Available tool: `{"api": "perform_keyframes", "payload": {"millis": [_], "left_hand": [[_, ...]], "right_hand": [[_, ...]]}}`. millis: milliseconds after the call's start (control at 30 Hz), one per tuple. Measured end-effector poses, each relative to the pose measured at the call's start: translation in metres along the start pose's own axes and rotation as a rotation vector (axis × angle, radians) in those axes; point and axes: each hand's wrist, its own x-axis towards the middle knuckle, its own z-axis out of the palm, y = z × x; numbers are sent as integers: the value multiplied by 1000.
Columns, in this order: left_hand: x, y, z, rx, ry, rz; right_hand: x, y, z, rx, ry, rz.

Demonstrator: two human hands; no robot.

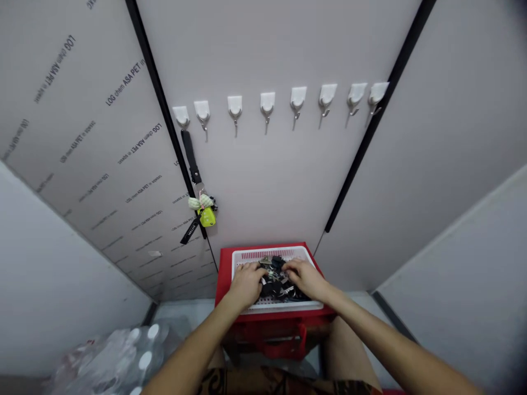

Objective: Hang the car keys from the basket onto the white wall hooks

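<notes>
A white slotted basket point(275, 254) sits on a red stool point(225, 262) against the wall, holding a dark heap of keys and key fobs point(276, 281). My left hand point(246, 283) rests palm down on the left of the heap, fingers curled into it. My right hand point(303, 278) lies on the right of the heap, fingers bent down among the keys. What either hand grips is hidden. On the wall above runs a row of white adhesive hooks point(267, 104). A key bunch with a black strap and a lime-green tag point(201, 208) hangs from the leftmost hook point(181, 116).
A black vertical strip point(164, 109) runs down the wall left of the hooks and another point(370, 131) to their right. A plastic-wrapped pack of water bottles point(123, 356) lies on the floor at the lower left. My knees flank the stool.
</notes>
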Motion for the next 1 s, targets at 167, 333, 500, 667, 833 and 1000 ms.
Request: {"api": "perform_keyframes", "payload": {"millis": [167, 333, 500, 667, 833, 1000], "left_hand": [[1, -3, -3, 79, 3, -124], [2, 0, -7, 122, 72, -144], [-6, 15, -5, -54, 147, 14], [-10, 23, 4, -127, -16, 89], [-9, 20, 7, -252, 2, -31], [-1, 34, -1, -865, 18, -191]], "right_hand": [[-13, 4, -17, -161, -234, 8], [-7, -4, -12, -333, -290, 25], [0, 0, -5, -267, -289, -62], [-2, -1, -26, -65, -287, 5], [-3, -10, -69, 162, -103, 51], [-3, -24, -85, 563, 107, 179]]}}
